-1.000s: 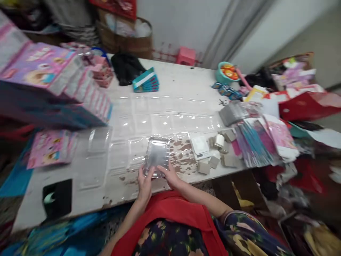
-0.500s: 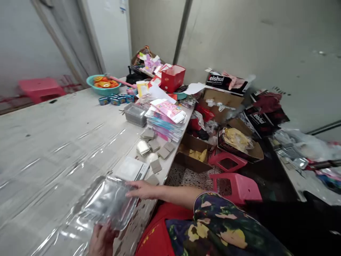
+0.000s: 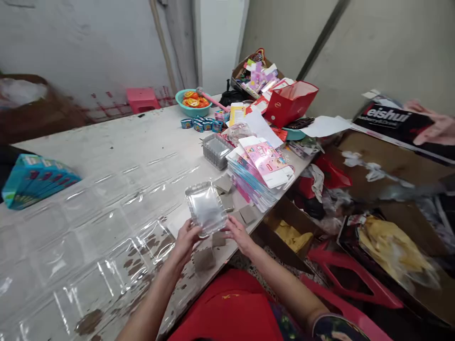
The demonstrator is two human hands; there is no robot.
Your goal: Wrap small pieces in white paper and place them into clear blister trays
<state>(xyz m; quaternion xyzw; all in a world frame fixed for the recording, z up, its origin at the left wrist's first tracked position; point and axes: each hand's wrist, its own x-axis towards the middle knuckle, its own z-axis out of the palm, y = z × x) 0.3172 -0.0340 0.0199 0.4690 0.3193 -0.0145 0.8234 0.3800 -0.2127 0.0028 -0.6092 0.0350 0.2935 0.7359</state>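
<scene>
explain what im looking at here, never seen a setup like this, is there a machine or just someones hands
There is no machine here: these are a person's own bare hands. The view comes from one camera worn on the head, looking forward and down, so the forearms reach in from the bottom.

The left hand and right hand hold a clear plastic tray by its nearer end; I can't tell whether it is one or several nested together.

On the white table, more clear plastic is spread at left. Beyond the held tray are a stack of clear containers, a pile of printed cartons and a turquoise bowl of orange items.
</scene>
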